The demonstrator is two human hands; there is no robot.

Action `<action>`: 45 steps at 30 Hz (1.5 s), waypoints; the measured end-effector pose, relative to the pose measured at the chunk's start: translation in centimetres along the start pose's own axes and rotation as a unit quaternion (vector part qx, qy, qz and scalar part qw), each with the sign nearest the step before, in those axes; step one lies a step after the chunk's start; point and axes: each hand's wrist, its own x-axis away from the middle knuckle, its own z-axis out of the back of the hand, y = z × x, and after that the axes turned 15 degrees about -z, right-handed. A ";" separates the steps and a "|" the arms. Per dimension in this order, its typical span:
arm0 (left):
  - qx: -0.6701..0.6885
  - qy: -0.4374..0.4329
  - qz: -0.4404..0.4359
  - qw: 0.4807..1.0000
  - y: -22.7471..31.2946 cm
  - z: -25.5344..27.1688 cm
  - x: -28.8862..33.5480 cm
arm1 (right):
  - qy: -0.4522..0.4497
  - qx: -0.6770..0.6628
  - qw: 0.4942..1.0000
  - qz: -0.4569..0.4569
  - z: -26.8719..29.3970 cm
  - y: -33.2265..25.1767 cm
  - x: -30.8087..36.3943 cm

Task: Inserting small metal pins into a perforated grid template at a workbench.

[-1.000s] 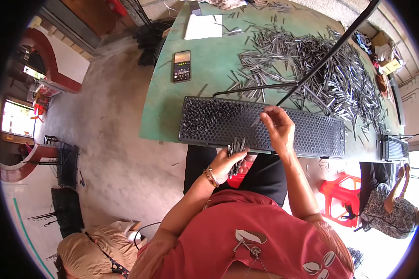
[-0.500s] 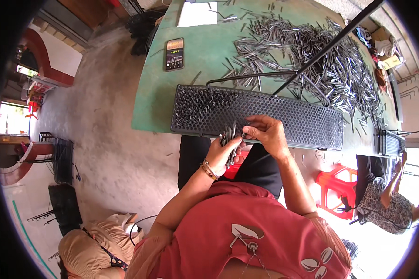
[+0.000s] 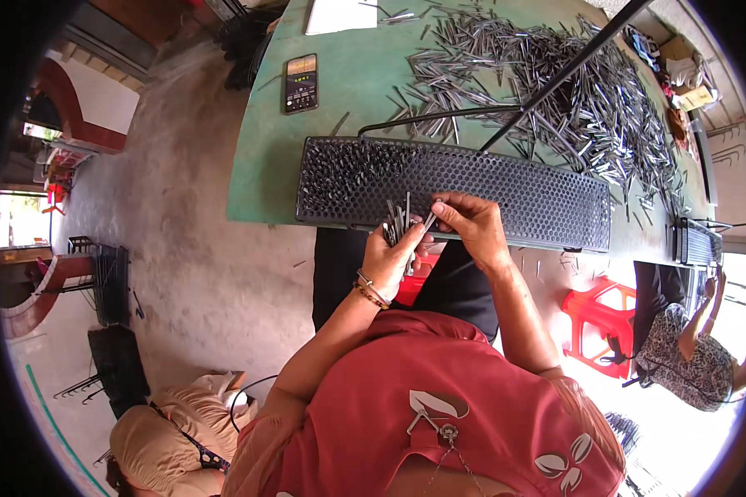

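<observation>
The left grip [image 3: 384, 261] wraps an uneven bunch of rods [image 3: 398, 222] beside the near edge of the tray [image 3: 551, 200]; the right grip [image 3: 477, 232] pinches a single rod [image 3: 430, 217] by its upper end. Tugging that rod while the left hold slackens could spill others onto the floor [image 3: 191, 240].

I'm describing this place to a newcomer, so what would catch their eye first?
Likely the heap of thin metal sticks spread over the right side of the green table. Next, the long black tray full of holes along the table's near edge, its left end crowded with dark pieces. By the tray, the left hand holds a bunch of sticks and the right hand pinches a stick.
</observation>
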 end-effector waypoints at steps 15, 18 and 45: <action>-0.045 -0.011 -0.035 0.998 -0.5 0.3 0.1 | -0.026 0.041 0.997 0.066 1.2 -1.7 -0.8; 0.020 -0.046 0.072 0.996 0.0 0.8 -0.2 | 0.060 0.095 0.981 0.159 1.8 -2.8 -2.1; 0.048 -0.107 0.148 0.982 0.3 1.2 0.1 | 0.173 0.185 0.929 0.271 1.8 -3.3 -8.1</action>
